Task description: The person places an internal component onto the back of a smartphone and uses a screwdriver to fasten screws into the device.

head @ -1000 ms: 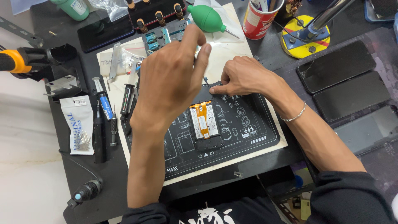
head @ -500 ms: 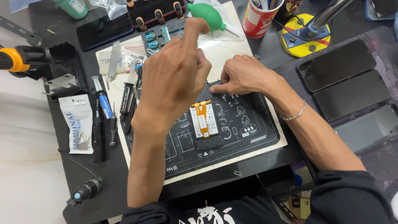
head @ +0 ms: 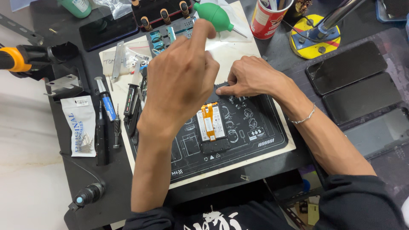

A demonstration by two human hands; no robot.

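An open phone [head: 211, 127] with an orange flex strip down its middle lies back-up on a black printed work mat [head: 260, 140]. My right hand [head: 251, 76] sits at the phone's top edge, thumb and forefinger pinched on its corner. My left hand [head: 181, 81] hovers above the mat's left half, back toward the camera, fingers curled and forefinger raised. Its palm is hidden, and it covers the phone's upper left part.
Screwdrivers and a blue pen tool [head: 106, 102] lie left of the mat beside a white packet [head: 79, 125]. Behind are a green air blower [head: 215, 15], a red cup [head: 268, 17] and a yellow stand base [head: 315, 40]. Dark phones [head: 345, 68] lie at right.
My left hand has drifted slightly back and up over the mat, and its fingers have curled in while the forefinger stays raised. My right hand has kept its place at the phone's top.
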